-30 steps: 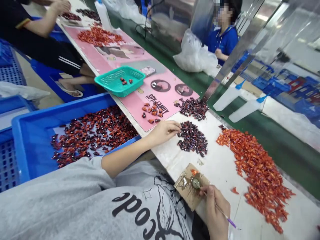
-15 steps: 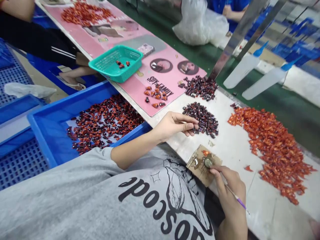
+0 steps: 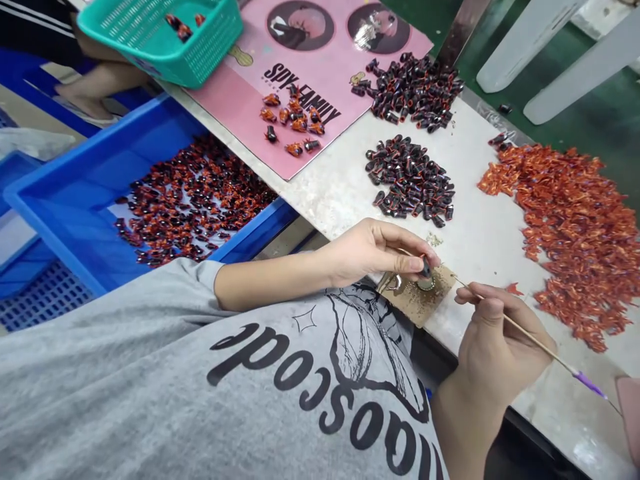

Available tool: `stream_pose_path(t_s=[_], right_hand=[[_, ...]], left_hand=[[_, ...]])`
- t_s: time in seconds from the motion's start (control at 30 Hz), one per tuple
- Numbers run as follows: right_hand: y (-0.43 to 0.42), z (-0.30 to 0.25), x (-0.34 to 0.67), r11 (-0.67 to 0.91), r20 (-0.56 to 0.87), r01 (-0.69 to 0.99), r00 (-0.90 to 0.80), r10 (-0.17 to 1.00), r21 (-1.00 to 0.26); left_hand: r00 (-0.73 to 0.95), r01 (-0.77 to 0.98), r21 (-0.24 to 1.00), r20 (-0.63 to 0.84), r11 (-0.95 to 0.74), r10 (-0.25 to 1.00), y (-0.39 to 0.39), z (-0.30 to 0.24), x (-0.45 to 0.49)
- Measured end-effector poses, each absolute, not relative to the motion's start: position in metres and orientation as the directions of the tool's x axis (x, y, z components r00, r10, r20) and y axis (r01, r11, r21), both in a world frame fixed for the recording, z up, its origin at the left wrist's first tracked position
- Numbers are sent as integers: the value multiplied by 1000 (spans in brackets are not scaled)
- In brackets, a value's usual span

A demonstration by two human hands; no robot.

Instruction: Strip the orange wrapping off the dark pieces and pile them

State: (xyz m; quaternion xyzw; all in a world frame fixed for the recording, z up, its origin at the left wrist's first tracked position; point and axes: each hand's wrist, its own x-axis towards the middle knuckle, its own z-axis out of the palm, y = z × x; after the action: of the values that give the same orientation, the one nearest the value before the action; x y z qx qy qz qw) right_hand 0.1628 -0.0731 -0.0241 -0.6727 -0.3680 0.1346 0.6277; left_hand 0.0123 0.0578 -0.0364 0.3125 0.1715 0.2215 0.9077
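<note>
My left hand [image 3: 373, 250] is pinched shut on a small dark piece [image 3: 425, 269], held over the brown card [image 3: 417, 300] at the table's near edge. A round blob of glue sits on that card under the piece. My right hand [image 3: 497, 340] grips a thin stick with a purple end [image 3: 540, 347], its tip pointing at the card. Just beyond my left hand lies a pile of dark pieces [image 3: 413, 177]. A second dark pile [image 3: 413, 87] lies farther back.
A big heap of orange pieces [image 3: 575, 220] covers the table on the right. A blue crate [image 3: 75, 207] with mixed dark and orange pieces stands to the left. On the pink poster [image 3: 320, 67] lie several finished pieces, with a teal basket [image 3: 160, 40] behind.
My left hand left the dark pile with one piece and came back to the brown card. My right hand lifted off the card and drew back right with the stick. The camera tilted down.
</note>
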Motion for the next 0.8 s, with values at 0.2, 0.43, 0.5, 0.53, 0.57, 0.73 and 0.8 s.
stream_pose_path(t_s=[0.2,0.43,0.5,0.53,0.57,0.73,0.8], right_hand=[[-68,-17,143,162,302,266,655,692,-950],[-66,-19,140,206,364,314,612,703,-927],[-66,-21,140,220,387,335,594,705,-916],[-66,-21,140,229,401,347,585,705,-910],[-67,-22,140,234,411,357,577,705,-904],[-72,-19,142,208,436,434,534,725,-877],[-74,-18,143,202,446,465,507,738,-862]], left_hand=[[812,-292,645,-224,706,539,50,-37,19],[807,-275,674,-226,686,546,52,-37,18],[804,-273,677,-229,683,549,52,-37,19],[803,-274,678,-229,682,551,51,-36,19],[801,-277,678,-228,681,553,51,-36,19],[792,-279,702,-218,655,571,49,-35,17],[787,-270,719,-218,641,576,47,-36,17]])
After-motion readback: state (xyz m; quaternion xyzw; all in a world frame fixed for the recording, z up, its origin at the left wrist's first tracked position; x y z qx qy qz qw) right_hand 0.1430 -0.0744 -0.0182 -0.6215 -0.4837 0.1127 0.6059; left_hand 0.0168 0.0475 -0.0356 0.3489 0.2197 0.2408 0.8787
